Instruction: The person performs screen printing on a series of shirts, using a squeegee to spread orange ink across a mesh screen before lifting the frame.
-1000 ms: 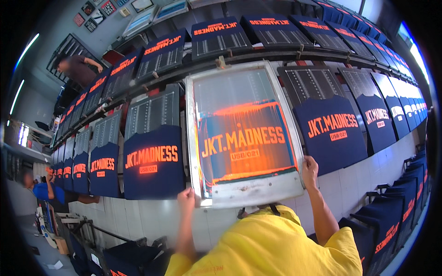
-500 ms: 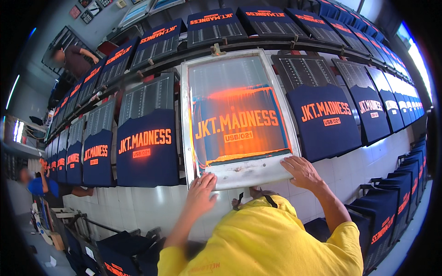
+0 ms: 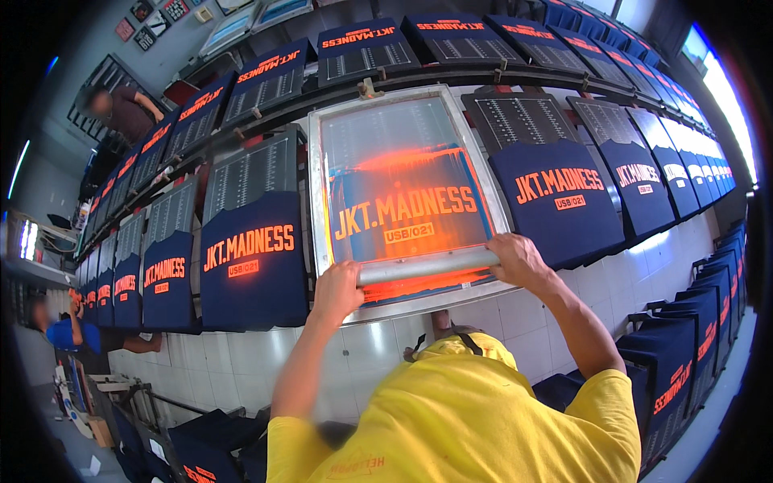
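Observation:
A metal-framed printing screen (image 3: 319, 189) lies over a dark blue shirt on a board, and bright orange ink is smeared across its mesh. Crossing the near part of the mesh is a grey squeegee (image 3: 427, 266). My left hand (image 3: 338, 291) wraps round its left end, while my right hand (image 3: 517, 260) grips the right end. Beneath the bar, a wet orange band (image 3: 431, 284) shows near the frame's near rim. Orange lettering shows through the mesh beyond the squeegee. The squeegee's blade edge is hidden from me.
Printed blue shirts on boards stand to the left (image 3: 251, 294) and right (image 3: 564, 229) of the screen. A rail (image 3: 274, 119) runs behind, with another row of shirts. More shirts (image 3: 668, 354) hang at the lower right. Two people (image 3: 133, 113) are at the far left.
Both hands have moved away from me, off the near end of the screen. They now hold the squeegee across the mesh, with orange ink showing on its near side.

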Available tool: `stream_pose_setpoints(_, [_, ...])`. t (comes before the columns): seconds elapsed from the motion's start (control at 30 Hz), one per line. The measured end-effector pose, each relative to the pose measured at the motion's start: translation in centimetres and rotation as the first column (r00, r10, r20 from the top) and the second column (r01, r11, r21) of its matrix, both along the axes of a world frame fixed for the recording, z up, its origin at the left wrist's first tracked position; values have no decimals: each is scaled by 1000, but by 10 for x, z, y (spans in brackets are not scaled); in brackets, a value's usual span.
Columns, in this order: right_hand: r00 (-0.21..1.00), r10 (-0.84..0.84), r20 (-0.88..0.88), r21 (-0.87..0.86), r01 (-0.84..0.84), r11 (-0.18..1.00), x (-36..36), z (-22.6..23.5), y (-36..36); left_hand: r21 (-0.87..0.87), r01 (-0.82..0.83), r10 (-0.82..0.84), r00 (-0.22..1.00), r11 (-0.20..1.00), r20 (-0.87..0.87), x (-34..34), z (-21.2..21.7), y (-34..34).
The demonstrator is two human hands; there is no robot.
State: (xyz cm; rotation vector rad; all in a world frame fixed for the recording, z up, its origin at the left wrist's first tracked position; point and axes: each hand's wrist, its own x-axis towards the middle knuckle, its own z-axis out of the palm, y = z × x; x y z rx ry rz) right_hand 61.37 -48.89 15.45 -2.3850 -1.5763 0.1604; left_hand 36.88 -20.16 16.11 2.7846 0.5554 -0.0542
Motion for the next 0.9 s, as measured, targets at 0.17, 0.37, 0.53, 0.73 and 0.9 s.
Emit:
stream_pose_setpoints(0.17, [1000,-7,26,69,5,998,-32,-17,-20,13,21,-23,979,1000,203,-37,-44,-24])
stream_pose_setpoints(0.37, [993,-55,105,59,49,997,-18,-37,-11,86,-7,-9,982,996,190,-22,-52,-22])
stream_pose_setpoints(0.53, [996,-43,74,111,35,993,-15,-26,-8,89,-4,-19,969,996,248,-17,-48,-16])
stream_pose_setpoints(0.73, [995,-60,73,138,50,989,-31,-23,-20,30,-7,0,978,1000,209,-30,-50,-28])
stream_pose_setpoints(0.9, [988,-70,135,169,46,985,-23,-42,-16,149,64,-111,937,987,332,-28,-74,-19])
